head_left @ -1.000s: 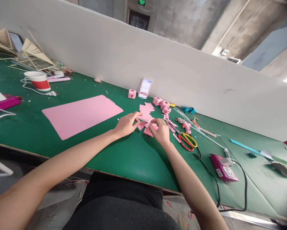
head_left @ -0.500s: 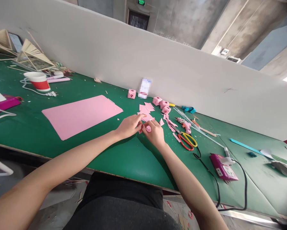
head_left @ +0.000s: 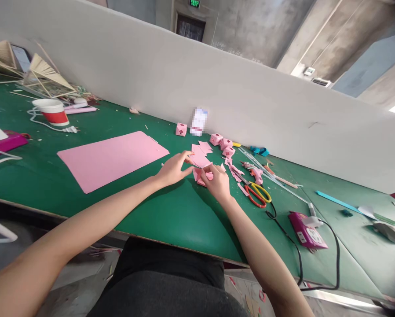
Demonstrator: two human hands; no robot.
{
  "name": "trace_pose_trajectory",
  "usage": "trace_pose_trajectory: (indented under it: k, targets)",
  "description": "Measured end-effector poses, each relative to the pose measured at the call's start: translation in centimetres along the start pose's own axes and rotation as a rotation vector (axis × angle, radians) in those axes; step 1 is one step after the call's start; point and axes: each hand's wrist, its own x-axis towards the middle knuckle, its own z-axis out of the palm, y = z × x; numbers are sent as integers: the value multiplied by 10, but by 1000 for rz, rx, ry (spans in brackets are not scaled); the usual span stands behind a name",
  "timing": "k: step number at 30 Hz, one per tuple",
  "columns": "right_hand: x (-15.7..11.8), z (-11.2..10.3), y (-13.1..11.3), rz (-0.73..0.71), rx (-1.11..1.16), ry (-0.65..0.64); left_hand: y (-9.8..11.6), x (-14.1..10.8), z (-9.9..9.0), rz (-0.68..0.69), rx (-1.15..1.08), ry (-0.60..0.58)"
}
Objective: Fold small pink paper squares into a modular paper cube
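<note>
My right hand (head_left: 217, 181) has its fingers closed on a small folded pink paper piece (head_left: 200, 176) above the green table. Just left of it, my left hand (head_left: 174, 168) is open, thumb and fingers apart, with nothing between them. Behind both hands lie flat pink paper pieces (head_left: 199, 155). Several folded pink paper shapes (head_left: 226, 144) sit beyond them, and one more (head_left: 181, 129) stands by a blurred upright phone (head_left: 199, 121). A large pink sheet (head_left: 113, 160) lies flat to the left.
Scissors (head_left: 258, 194) with red and yellow handles lie right of my hands, near a glue gun (head_left: 257, 175). Farther right is a magenta power socket (head_left: 307, 231) with a black cable. A paper cup (head_left: 54, 112) and stick models (head_left: 45, 77) stand at left.
My hands have moved apart. My left hand has opened and shifted left off the folded piece; my right hand has moved slightly right with it, and more of the piece shows.
</note>
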Motion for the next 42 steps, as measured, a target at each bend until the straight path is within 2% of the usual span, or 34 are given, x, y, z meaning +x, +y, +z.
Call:
trace_pose_trajectory:
  k: [3,6,11,14,17,19,22,28,34,42]
  targets:
    - [-1,6,-8,-24,-16,-33,9,-3,5,1,43,-67]
    - [-2,11,-15,-20,-32,-47,12,-3,5,-74,93,-74]
    - [-2,10,-15,31,-22,-29,6,0,-1,-161,135,-1]
    - [-1,5,-13,70,27,0,-1,2,-3,-189,77,67]
    - [-2,3,-13,91,77,-17,0,2,-3,-126,-35,67]
    - [-2,2,-14,100,90,-41,6,-1,0,-45,-70,6]
    - [-3,2,-16,99,88,-57,17,-6,4,26,-33,-74]
    - [-4,1,-17,20,114,-97,22,-10,4,105,65,-82]
    - [-3,2,-17,65,71,-121,23,-10,5,45,128,-95]
    - [-1,-2,-3,159,82,-98,9,-6,4,-4,120,37]
